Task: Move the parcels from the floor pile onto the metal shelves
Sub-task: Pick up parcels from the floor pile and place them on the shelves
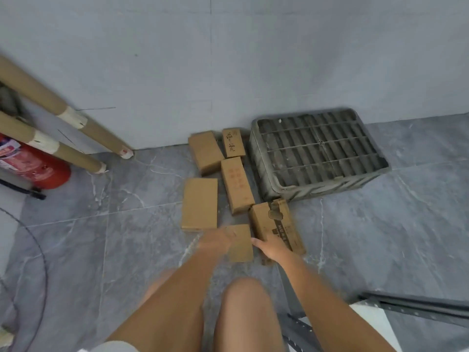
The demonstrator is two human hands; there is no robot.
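My left hand [218,240] and right hand [272,247] flank the small parcel [241,243] on the floor [127,250], nearest of the pile; blur hides whether my fingers grip. Looks light, stiff cardboard; I'd clamp its two long sides

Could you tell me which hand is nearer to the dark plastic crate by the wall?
Right. The right hand rests on the torn box just below the crate; the left hand is farther left, on a small plain box.

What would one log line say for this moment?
stage: reaching | left hand: on small box | right hand: on torn box | shelves: unseen
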